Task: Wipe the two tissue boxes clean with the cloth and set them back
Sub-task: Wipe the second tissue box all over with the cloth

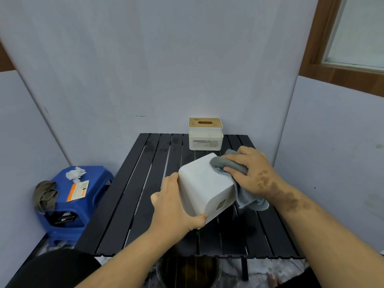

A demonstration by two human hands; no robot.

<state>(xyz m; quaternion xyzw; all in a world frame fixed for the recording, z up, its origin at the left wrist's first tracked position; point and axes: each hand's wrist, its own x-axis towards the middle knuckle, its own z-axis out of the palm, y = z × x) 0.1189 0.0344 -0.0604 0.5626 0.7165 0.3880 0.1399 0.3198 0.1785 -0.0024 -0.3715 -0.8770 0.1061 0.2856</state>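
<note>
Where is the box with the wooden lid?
The box with the wooden lid stands upright at the table's far edge by the wall, just behind both hands.

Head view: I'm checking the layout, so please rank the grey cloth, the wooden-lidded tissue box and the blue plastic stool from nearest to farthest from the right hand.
1. Grey cloth: under the right hand.
2. Wooden-lidded tissue box: behind, at the table's far edge.
3. Blue plastic stool: far left, beside the table.
</note>
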